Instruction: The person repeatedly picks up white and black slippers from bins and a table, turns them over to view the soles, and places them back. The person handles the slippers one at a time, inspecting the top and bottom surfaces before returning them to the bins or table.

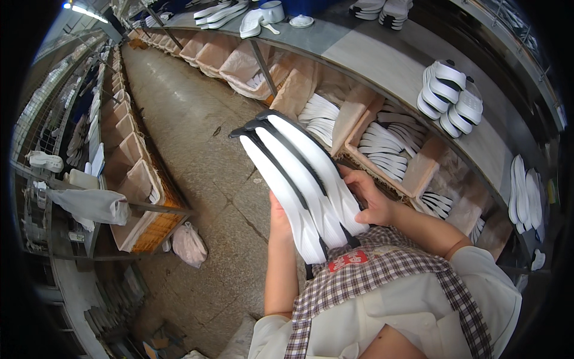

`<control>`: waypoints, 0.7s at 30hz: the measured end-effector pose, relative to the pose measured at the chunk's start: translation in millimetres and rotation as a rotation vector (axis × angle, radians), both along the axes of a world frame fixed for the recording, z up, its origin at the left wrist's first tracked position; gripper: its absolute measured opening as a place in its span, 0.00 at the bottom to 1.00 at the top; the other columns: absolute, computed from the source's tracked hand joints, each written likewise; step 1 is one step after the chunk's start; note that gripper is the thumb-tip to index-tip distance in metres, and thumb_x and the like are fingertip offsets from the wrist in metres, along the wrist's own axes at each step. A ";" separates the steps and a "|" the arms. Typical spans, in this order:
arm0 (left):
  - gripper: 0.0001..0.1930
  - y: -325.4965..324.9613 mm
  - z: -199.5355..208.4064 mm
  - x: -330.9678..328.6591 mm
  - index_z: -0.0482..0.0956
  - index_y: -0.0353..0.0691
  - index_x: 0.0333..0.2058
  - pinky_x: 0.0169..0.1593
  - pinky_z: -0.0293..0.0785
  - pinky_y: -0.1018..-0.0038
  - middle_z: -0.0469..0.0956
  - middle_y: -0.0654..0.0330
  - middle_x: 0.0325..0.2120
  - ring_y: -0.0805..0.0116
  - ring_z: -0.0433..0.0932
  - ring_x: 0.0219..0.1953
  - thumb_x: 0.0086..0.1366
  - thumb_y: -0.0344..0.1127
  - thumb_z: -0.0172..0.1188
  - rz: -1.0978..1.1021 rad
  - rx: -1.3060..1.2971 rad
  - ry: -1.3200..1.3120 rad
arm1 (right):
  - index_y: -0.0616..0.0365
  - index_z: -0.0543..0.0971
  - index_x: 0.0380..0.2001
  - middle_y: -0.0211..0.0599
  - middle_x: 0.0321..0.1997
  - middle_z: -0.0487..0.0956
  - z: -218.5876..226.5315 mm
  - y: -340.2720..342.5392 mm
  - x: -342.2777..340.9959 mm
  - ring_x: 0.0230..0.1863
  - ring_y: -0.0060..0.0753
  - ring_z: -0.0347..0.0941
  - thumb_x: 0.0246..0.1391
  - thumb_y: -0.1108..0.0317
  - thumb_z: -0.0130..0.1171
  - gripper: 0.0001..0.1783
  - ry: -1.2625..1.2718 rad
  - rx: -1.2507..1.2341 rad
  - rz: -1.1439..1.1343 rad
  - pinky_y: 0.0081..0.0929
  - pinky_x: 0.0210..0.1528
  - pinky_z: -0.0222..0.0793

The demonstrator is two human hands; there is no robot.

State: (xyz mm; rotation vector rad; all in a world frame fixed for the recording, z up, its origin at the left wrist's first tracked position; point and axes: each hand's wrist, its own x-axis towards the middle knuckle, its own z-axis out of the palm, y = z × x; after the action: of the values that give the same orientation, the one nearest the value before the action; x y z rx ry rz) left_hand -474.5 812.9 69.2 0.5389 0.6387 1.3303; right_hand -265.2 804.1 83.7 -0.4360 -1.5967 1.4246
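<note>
A stack of three white shoe soles [293,158] with black upper edges stands on end in front of my apron, its tips leaning away from me. My left hand [279,216] is pressed against the stack's left side, with most of its fingers hidden behind the soles. On the right side, my right hand [372,200] is closed round the stack's near part, thumb on the white sidewall. Just beyond my right hand, a lined basket [417,186] under the bench holds several white soles [382,149].
A long grey bench [365,51] runs along the right, bearing stacked soles [445,90] and a white cup [272,11]. More lined baskets [212,54] stand below it. To the left, a wicker basket [160,224] and a rack [78,203] border the concrete aisle, where a plastic bag [189,245] lies.
</note>
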 end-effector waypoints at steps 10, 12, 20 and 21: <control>0.23 -6.8 -2.3 11.9 0.59 0.40 0.59 0.47 0.77 0.66 0.70 0.50 0.49 0.60 0.73 0.48 0.67 0.40 0.46 -0.089 -0.115 -0.240 | 0.57 0.52 0.62 0.56 0.69 0.47 52.4 2.8 -24.0 0.70 0.44 0.45 0.42 0.65 0.65 0.46 -0.391 0.067 -0.267 0.39 0.68 0.40; 0.24 -8.9 2.3 12.8 0.59 0.39 0.59 0.46 0.77 0.66 0.70 0.50 0.48 0.59 0.74 0.47 0.67 0.42 0.46 -0.081 -0.081 -0.322 | 0.61 0.50 0.63 0.54 0.66 0.55 63.0 10.3 -19.5 0.58 0.41 0.64 0.38 0.63 0.66 0.51 0.023 -0.373 -0.190 0.35 0.61 0.60; 0.29 -11.6 22.3 -0.4 0.60 0.39 0.59 0.47 0.76 0.62 0.67 0.50 0.52 0.57 0.73 0.46 0.64 0.46 0.53 -0.292 0.144 -0.894 | 0.67 0.69 0.54 0.52 0.44 0.78 57.0 21.8 20.8 0.37 0.40 0.80 0.49 0.57 0.47 0.32 0.766 -0.940 -0.020 0.30 0.31 0.82; 0.29 -12.5 22.0 -1.2 0.60 0.38 0.59 0.47 0.77 0.62 0.67 0.49 0.52 0.56 0.73 0.45 0.64 0.46 0.53 -0.308 0.112 -0.928 | 0.65 0.65 0.57 0.54 0.48 0.75 55.5 23.7 21.9 0.41 0.45 0.78 0.47 0.55 0.48 0.35 0.782 -0.925 0.087 0.37 0.35 0.80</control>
State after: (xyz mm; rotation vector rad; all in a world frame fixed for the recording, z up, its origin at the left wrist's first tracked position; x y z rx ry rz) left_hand -475.6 800.4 91.2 0.0587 -0.2754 1.1611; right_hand -243.2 827.9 139.2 -0.2557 -0.2860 2.0204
